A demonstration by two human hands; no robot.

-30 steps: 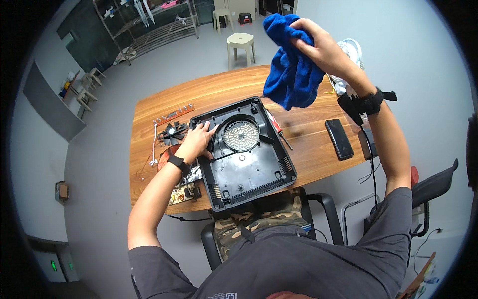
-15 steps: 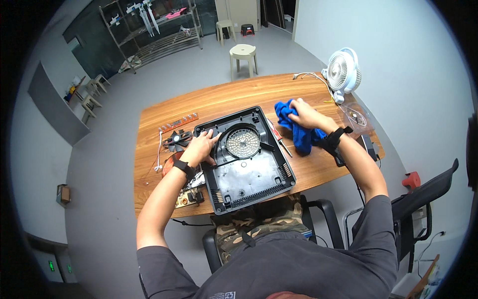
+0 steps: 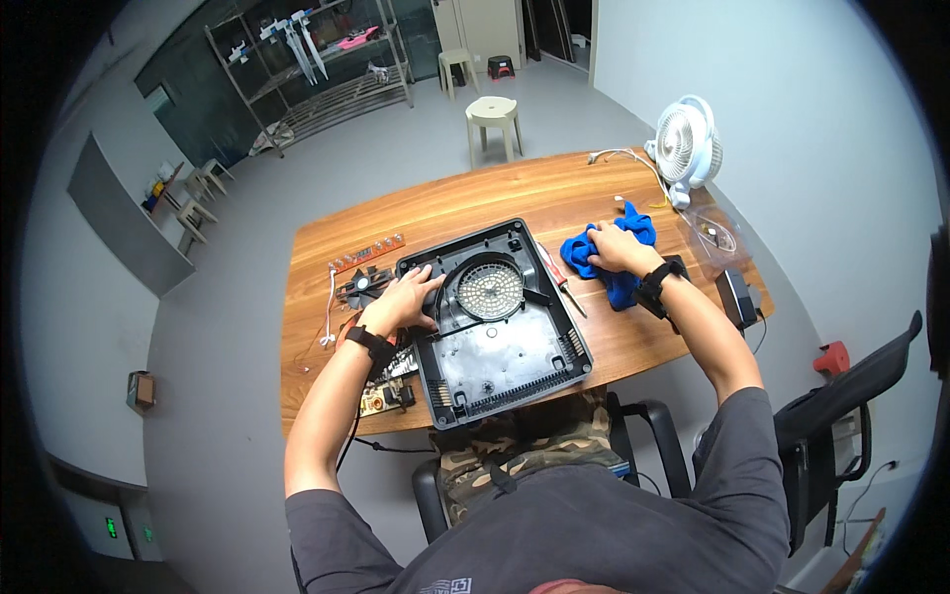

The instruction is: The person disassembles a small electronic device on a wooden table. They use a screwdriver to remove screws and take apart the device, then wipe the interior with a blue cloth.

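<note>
A black plastic appliance housing (image 3: 515, 356) lies open side up on the table, with a round vent grille (image 3: 490, 291) inside it. My left hand (image 3: 404, 299) rests over the housing's left rim, its fingers spread across the inner side and gripping nothing. To the right, a crumpled blue cloth (image 3: 623, 287) lies on the tabletop under my right hand (image 3: 620, 249), whose fingers are closed on its folds. Between cloth and housing lies a red-handled screwdriver (image 3: 556, 269), alongside the housing's right edge.
Left of the housing are a small black fan (image 3: 362, 285), an orange strip board (image 3: 368, 252) and a circuit board (image 3: 384, 396). A white fan (image 3: 683, 147) stands at the far right of the wooden table (image 3: 445, 203), near a black box-shaped adapter (image 3: 735, 297).
My right hand has lowered the blue cloth onto the table, slightly to the right, and the cloth is now more spread out. The left hand stays on the housing; the view has shifted slightly.
</note>
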